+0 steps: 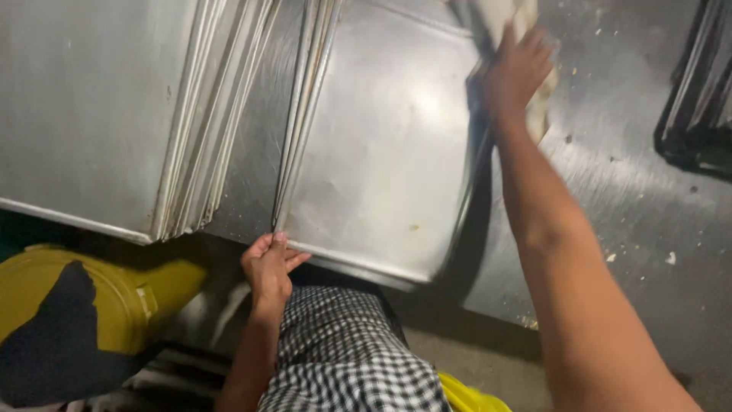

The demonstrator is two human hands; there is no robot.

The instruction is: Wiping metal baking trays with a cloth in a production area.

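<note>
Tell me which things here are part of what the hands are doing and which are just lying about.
In use:
left hand gripping the corner of the top metal tray
right hand pressing a cloth at its far edge

Lying about:
tray stack at left
yellow bin
dark trays at right

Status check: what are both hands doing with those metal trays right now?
Left hand gripping near corner of top metal tray. Right hand pressing cloth on its far edge. Second tray stack alongside, nothing blocking.
</note>
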